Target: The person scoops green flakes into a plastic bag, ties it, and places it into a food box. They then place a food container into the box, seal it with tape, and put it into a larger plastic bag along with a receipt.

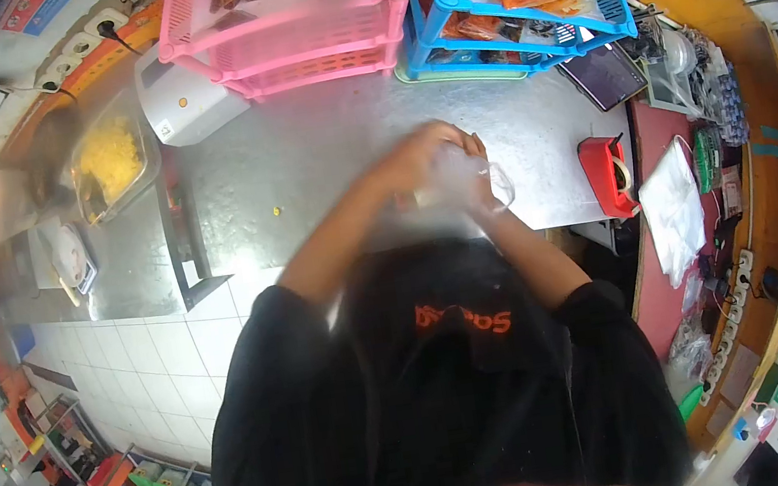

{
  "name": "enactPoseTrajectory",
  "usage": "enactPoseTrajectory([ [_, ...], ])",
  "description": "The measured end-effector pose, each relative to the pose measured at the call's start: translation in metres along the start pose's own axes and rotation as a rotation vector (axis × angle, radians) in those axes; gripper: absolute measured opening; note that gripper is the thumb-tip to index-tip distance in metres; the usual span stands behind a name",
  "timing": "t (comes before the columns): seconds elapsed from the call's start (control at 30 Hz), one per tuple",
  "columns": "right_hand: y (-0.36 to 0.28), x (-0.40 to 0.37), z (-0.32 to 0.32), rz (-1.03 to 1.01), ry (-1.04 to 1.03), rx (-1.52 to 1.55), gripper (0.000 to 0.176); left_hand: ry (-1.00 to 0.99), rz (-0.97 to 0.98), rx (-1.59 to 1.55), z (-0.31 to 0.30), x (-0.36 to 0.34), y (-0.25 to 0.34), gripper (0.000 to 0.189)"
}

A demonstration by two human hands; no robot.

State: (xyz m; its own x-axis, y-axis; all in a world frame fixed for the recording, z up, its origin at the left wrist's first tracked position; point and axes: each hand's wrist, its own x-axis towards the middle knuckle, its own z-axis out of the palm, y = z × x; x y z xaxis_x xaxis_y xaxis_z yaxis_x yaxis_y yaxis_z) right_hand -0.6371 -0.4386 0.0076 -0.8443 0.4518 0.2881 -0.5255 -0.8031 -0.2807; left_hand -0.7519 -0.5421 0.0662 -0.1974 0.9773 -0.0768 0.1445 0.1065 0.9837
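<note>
Both hands meet over the metal counter [301, 186], close to its front edge. My left hand [421, 154] has its fingers bent round the top of a whitish, see-through plastic bag [449, 175]. From the right, my right hand [478, 181] closes on the same bag, its fingers near those of my left hand. A clear loop of plastic sticks out to the right of the right hand. Haze and blur hide the contents of the bag and part of the fingers.
Pink stacked baskets [291, 38] and blue baskets [525, 10] with orange packets stand at the back. A tub of yellow food [111, 158] and a white device [185, 98] are at the left. A red tape dispenser [607, 178] and white bags [671, 213] lie right.
</note>
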Motion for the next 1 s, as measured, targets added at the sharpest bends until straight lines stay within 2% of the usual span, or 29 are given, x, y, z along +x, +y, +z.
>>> enactPoseTrajectory([
  [0.07, -0.022, -0.009, -0.004, 0.526, 0.64, 0.16, 0.048, 0.043, -0.204, -0.411, -0.044, -0.04, -0.051, 0.071],
  [0.1, -0.028, -0.005, 0.023, 0.523, 0.64, 0.149, 0.048, 0.065, -0.31, -0.61, -0.055, -0.054, -0.067, 0.076],
  [0.13, -0.033, 0.008, 0.075, 0.519, 0.561, -0.366, 0.048, 0.064, -0.298, -0.612, -0.049, -0.055, -0.064, 0.076],
  [0.17, -0.035, 0.018, 0.103, 0.49, 0.457, -0.875, 0.048, 0.043, -0.327, -0.848, -0.035, -0.065, -0.056, 0.076],
  [0.2, -0.045, 0.021, 0.101, 0.425, 0.21, -1.159, 0.047, 0.02, -0.361, -1.087, -0.018, -0.078, -0.046, 0.078],
  [0.23, -0.054, 0.033, 0.109, 0.427, 0.215, -1.164, 0.047, -0.072, -0.156, -1.594, -0.001, -0.084, -0.021, 0.081],
  [0.27, -0.066, 0.055, 0.132, 0.258, -0.178, -1.547, 0.048, -0.178, 0.081, -2.085, 0.013, -0.087, 0.009, 0.084],
  [0.3, -0.078, 0.074, 0.155, 0.057, -0.605, -1.894, 0.053, -0.199, 0.075, -2.087, 0.018, -0.09, 0.026, 0.084],
  [0.37, -0.086, 0.092, 0.199, 0.022, -0.537, -1.869, 0.055, 0.023, 0.109, -1.647, 0.026, -0.094, 0.058, 0.088],
  [0.4, -0.089, 0.1, 0.216, -0.008, -0.487, -1.819, 0.059, 0.175, 0.013, -1.624, 0.025, -0.095, 0.091, 0.09],
  [0.43, -0.095, 0.11, 0.231, -0.012, -0.495, -1.828, 0.059, 0.167, 0.025, -1.625, 0.028, -0.095, 0.091, 0.09],
  [0.5, -0.106, 0.127, 0.248, 0.056, -0.944, -1.927, 0.065, -0.077, 0.266, -1.585, 0.03, -0.096, 0.086, 0.086],
  [0.53, -0.101, 0.122, 0.242, 0.123, -0.714, -1.672, 0.063, -0.078, 0.28, -1.579, 0.035, -0.099, 0.072, 0.086],
  [0.57, -0.098, 0.124, 0.245, 0.116, -0.722, -1.676, 0.063, 0.151, 0.141, -1.368, 0.042, -0.102, 0.051, 0.084],
  [0.6, -0.095, 0.124, 0.247, 0.071, -0.719, -1.543, 0.062, 0.37, 0.001, -1.145, 0.045, -0.102, 0.05, 0.082],
  [0.63, -0.094, 0.123, 0.249, 0.028, -0.711, -1.407, 0.062, 0.371, 0.002, -1.143, 0.051, -0.1, 0.05, 0.082],
  [0.7, -0.087, 0.148, 0.214, -0.188, -1.021, -1.376, 0.06, 0.407, 0.004, -1.166, 0.058, -0.094, 0.069, 0.082],
  [0.73, -0.085, 0.149, 0.207, -0.189, -1.019, -1.371, 0.06, 0.427, 0.003, -1.178, 0.062, -0.092, 0.078, 0.082],
  [0.77, -0.079, 0.149, 0.208, 0.187, -0.749, -1.059, 0.061, 0.454, 0.002, -1.189, 0.065, -0.091, 0.088, 0.082],
  [0.8, -0.078, 0.15, 0.207, 0.53, -0.469, -0.719, 0.063, 0.486, 0.0, -1.198, 0.039, -0.094, 0.085, 0.082],
  [0.83, -0.08, 0.154, 0.172, 0.535, -0.475, -0.704, 0.063, 0.519, 0.0, -1.207, 0.048, -0.102, 0.096, 0.082],
  [0.87, -0.081, 0.162, 0.115, 0.304, -0.776, -1.206, 0.062, 0.548, 0.005, -1.211, 0.049, -0.111, 0.105, 0.082],
  [0.9, -0.085, 0.163, 0.144, 0.012, -1.057, -1.692, 0.062, 0.578, 0.007, -1.214, 0.058, -0.104, 0.117, 0.082],
  [0.93, -0.129, 0.124, 0.176, 0.24, -0.892, -1.418, 0.059, 0.608, 0.008, -1.219, 0.066, -0.097, 0.128, 0.082],
  [0.97, -0.138, 0.113, 0.181, 0.24, -0.895, -1.403, 0.059, 0.638, 0.007, -1.227, 0.07, -0.059, 0.138, 0.082],
  [1.0, -0.144, 0.104, 0.182, 0.504, -0.562, -0.858, 0.06, 0.663, 0.002, -1.235, 0.08, -0.051, 0.15, 0.082],
])
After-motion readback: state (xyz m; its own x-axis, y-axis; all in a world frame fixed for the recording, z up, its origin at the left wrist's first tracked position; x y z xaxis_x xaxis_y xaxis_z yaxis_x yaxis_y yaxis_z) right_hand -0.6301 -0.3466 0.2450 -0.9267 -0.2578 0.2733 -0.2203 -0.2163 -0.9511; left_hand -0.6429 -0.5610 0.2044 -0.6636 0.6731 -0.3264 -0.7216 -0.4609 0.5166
